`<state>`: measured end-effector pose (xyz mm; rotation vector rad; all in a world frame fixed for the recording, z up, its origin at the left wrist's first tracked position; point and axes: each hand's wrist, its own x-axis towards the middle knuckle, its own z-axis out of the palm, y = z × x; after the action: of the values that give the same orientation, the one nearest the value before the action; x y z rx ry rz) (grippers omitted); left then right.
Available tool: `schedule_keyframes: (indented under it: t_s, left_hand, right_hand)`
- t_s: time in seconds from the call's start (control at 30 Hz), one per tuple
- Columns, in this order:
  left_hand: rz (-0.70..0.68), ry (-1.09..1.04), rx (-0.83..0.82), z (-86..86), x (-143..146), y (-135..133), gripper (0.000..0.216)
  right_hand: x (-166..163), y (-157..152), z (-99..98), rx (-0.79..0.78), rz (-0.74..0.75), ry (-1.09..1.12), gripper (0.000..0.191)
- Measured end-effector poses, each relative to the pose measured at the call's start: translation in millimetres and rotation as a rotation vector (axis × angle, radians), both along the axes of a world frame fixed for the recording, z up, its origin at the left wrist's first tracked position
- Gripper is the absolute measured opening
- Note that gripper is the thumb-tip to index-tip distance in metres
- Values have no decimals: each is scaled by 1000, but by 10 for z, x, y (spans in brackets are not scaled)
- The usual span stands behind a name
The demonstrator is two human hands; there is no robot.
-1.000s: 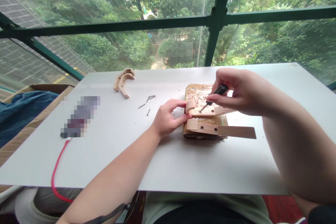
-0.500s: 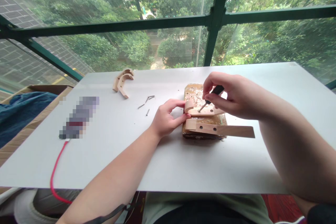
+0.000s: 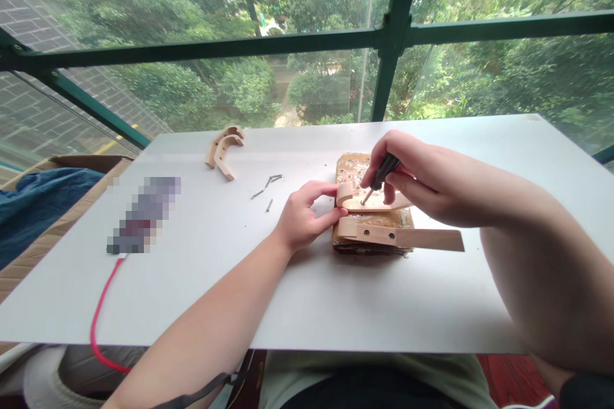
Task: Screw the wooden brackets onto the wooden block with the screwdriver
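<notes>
In my right hand (image 3: 417,172) is a screwdriver (image 3: 385,171) with a black handle, gripped in closed fingers and tilted. Its tip meets a screw in a pale wooden hook (image 3: 352,203), whose right part is partly hidden by that hand. The thumb and index finger of my left hand (image 3: 307,214) close on the hook's curled left end. Under it lies a brown, pitted block (image 3: 350,169) wrapped in clear tape. A second wooden hook (image 3: 432,239) rests on the block's near side, with two screws in it, its straight end jutting right past the block.
Several loose screws (image 3: 269,204) lie left of the block on the white table (image 3: 215,294). Two curved wooden pieces (image 3: 224,156) sit near the back edge. A blurred object (image 3: 144,214) with a red cable (image 3: 98,313) is at left, beside a cardboard box (image 3: 96,163) holding blue cloth.
My right hand and the screwdriver handle have shifted slightly left, and the fingers have changed their hold on the handle. The left hand stays at the hook's curled end.
</notes>
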<state>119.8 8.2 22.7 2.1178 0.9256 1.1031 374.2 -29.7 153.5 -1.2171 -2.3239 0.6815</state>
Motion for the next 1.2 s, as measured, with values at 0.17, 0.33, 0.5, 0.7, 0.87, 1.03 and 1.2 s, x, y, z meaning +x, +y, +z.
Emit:
schedule_keyframes:
  t_s: [0.17,0.33,0.5,0.7,0.87,1.03,1.2]
  left_hand:
    - [3,3,3,-3,-6,4,34]
    - [7,-1,2,4,-5,4,34]
    - [8,-4,-8,20,-1,-9,34]
    - [5,0,-2,20,2,-6,34]
    - [-2,-10,0,23,6,-5,34]
    - [2,-2,-12,25,1,-13,34]
    - [1,-3,-10,8,-6,-6,33]
  right_hand:
    - [25,-2,35,80,-50,-112,14]
    - [27,25,54,175,-79,-133,15]
    - [-11,54,19,216,-146,-142,34]
    - [-106,69,-60,175,-190,-81,21]
    - [-163,87,-141,289,-132,59,11]
    - [-119,76,-94,176,32,66,8]
    - [-11,23,19,69,84,-15,30]
